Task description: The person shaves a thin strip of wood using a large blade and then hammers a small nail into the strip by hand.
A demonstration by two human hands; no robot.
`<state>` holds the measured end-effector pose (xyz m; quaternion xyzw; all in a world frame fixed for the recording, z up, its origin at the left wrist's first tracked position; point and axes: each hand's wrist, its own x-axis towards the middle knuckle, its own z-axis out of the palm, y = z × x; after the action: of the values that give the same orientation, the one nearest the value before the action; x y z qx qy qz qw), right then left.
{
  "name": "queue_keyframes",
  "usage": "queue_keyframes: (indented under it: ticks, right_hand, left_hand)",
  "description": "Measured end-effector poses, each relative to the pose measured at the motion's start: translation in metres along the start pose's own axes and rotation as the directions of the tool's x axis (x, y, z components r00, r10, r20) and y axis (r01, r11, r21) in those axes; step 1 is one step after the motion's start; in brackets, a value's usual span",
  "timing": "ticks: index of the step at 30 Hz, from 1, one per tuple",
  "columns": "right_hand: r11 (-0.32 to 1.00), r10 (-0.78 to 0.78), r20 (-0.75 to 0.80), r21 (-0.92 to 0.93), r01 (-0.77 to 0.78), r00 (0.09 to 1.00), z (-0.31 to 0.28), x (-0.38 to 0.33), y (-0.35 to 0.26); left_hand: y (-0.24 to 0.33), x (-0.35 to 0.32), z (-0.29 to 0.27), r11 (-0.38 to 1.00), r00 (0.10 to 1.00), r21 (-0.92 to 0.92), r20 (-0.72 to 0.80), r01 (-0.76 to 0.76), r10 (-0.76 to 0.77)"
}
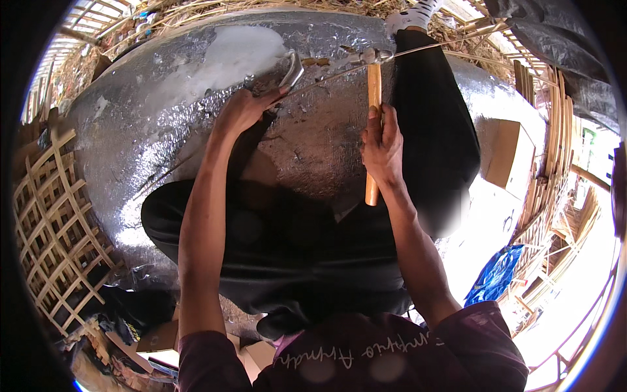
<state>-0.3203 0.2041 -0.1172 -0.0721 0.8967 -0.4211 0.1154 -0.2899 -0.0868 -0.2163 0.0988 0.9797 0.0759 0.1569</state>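
Observation:
My right hand point(383, 147) is closed around the wooden handle of a hammer point(373, 91), which stands nearly upright in the picture with its metal head at the far end. My left hand point(244, 111) reaches farther out to the left, its fingers closed on a bent, shiny metal piece point(294, 70) whose exact kind I cannot make out. A long thin strip point(450, 44) runs from near the left fingertips past the hammer head toward the upper right. Whether the left fingers also touch the strip is unclear.
I sit on a silvery foil-like sheet point(307, 144), my legs in black trousers point(434, 124) folded and stretched around the work spot. Latticed bamboo point(59, 228) stands at left. At right are a cardboard box point(506, 153), a blue plastic sheet point(493, 274) and bamboo slats point(552, 144).

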Motion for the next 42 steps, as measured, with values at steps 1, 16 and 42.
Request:
queue_keyframes:
  ticks: [1,16,42]
  right_hand:
    - [1.0,-0.024,-0.004,-0.018,0.024,1.0,-0.001,0.0,0.006]
    - [0.722,0.445,0.381,0.383,-0.576,0.81,-0.011,0.0,-0.046]
    - [0.96,0.229,0.489,0.032,-0.28,0.842,-0.052,0.082,-0.036]
  left_hand:
    - [0.007,0.004,-0.012,0.999,0.988,0.02,0.147,0.047,-0.05]
    - [-0.007,-0.013,0.011,0.984,0.99,-0.176,-0.143,-0.012,-0.014]
    - [0.034,-0.018,-0.037,0.8,0.859,-0.44,-0.111,0.409,-0.5]
